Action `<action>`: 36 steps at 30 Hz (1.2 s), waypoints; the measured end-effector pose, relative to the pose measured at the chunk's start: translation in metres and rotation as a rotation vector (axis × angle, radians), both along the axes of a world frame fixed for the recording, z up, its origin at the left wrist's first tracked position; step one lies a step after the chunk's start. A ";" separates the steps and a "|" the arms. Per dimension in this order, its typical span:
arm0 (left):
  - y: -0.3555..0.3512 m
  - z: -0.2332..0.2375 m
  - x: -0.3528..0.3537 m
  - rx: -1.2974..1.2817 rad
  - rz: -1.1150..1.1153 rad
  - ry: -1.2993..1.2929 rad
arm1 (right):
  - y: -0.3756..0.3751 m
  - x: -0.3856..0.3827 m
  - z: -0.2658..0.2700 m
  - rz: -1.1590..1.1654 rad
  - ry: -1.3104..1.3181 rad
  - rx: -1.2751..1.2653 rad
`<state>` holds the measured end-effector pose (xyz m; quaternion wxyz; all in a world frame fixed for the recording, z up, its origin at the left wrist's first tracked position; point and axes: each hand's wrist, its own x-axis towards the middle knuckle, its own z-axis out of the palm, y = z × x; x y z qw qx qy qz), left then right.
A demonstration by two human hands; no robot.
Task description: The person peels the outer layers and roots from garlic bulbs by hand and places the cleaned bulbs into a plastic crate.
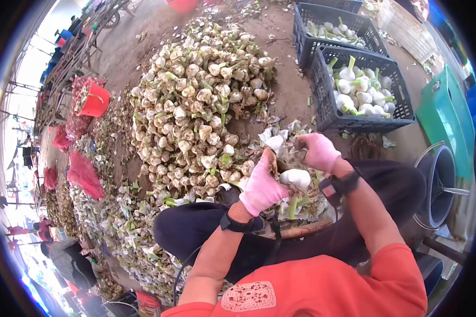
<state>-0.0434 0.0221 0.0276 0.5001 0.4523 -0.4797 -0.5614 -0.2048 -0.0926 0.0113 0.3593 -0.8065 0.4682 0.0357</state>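
My left hand (263, 185), in a pink glove, is closed around a garlic bulb (295, 178). The bulb is white and peeled, and a green stem (293, 207) shows below the fist. A brown dirty patch marks the thumb side of this glove. Up and to the right of the bulb, my right hand (321, 153), also gloved in pink, is closed with its fingers curled inward, apart from the bulb. What it holds, if anything, is hidden. Loose garlic skins (288, 145) lie beneath and between both hands.
A big heap of unpeeled garlic (195, 105) covers the ground ahead. Two black crates (322, 113) with white bulbs stand at the right, near a green bin (449, 116) and a grey bucket (443, 179). Discarded skins (121, 227) spread leftward, past a red bucket (95, 100).
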 end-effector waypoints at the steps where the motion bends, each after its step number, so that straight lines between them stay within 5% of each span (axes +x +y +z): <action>1: -0.004 0.003 0.001 -0.015 -0.012 -0.005 | 0.001 -0.011 -0.013 -0.012 -0.005 -0.015; 4: -0.017 0.014 0.006 0.189 0.204 0.433 | 0.020 -0.026 -0.023 0.079 -0.102 -0.258; 7: -0.027 -0.007 0.006 0.074 0.308 0.291 | 0.034 -0.005 0.005 0.021 -0.422 -0.102; 8: -0.031 -0.013 0.004 0.193 0.357 0.506 | 0.033 0.000 0.014 0.016 -0.553 0.043; 9: -0.036 -0.019 0.006 0.376 0.370 1.060 | 0.040 0.004 0.002 -0.106 -0.748 0.246; 11: -0.037 -0.026 -0.005 0.153 0.355 0.337 | 0.036 0.008 -0.030 -0.241 -0.917 0.317; 13: -0.040 -0.021 -0.011 0.050 0.369 0.273 | 0.027 -0.003 -0.018 -0.377 -0.967 0.381; 14: -0.043 -0.027 -0.003 0.118 0.302 0.570 | 0.018 -0.012 -0.020 -0.430 -0.919 0.225; 15: -0.042 -0.031 0.004 0.054 0.268 0.282 | -0.002 -0.021 -0.052 -0.582 -1.057 0.213; 17: -0.046 -0.011 -0.002 0.304 0.450 0.757 | -0.034 -0.032 0.001 -0.649 -1.658 0.769; 19: -0.043 -0.010 0.003 0.331 0.419 0.859 | -0.062 -0.060 -0.034 -0.809 -1.753 0.646; 21: -0.039 -0.014 0.007 0.289 0.207 0.018 | -0.060 -0.052 -0.043 -0.833 -1.703 0.669; 23: -0.038 -0.029 0.007 0.271 0.203 0.005 | -0.034 -0.039 -0.030 -0.663 -0.723 0.021; 24: -0.034 -0.024 0.003 0.234 0.285 -0.016 | -0.016 -0.028 -0.002 -0.389 -0.496 -0.386; 25: -0.030 -0.021 -0.001 0.199 0.367 -0.039 | -0.018 -0.011 -0.016 -0.570 -0.934 0.030; 27: -0.029 -0.029 0.002 0.095 0.381 -0.090 | -0.014 -0.009 -0.028 -0.498 -1.624 1.066; 28: -0.029 -0.023 0.001 0.083 0.404 -0.093 | -0.013 -0.001 -0.030 -0.488 -1.627 1.076; 31: -0.029 0.006 0.000 0.070 0.393 -0.041 | -0.004 0.019 -0.024 -0.619 -1.389 0.820; 33: -0.027 0.032 -0.003 0.069 0.362 0.017 | 0.007 0.022 0.001 -0.269 -1.062 0.004; 35: -0.023 0.049 -0.006 0.157 0.256 0.161 | 0.013 0.032 0.007 -0.245 -1.181 0.022; 36: -0.023 0.031 -0.004 0.172 0.250 0.121 | 0.021 0.035 0.014 -0.266 -0.929 -0.302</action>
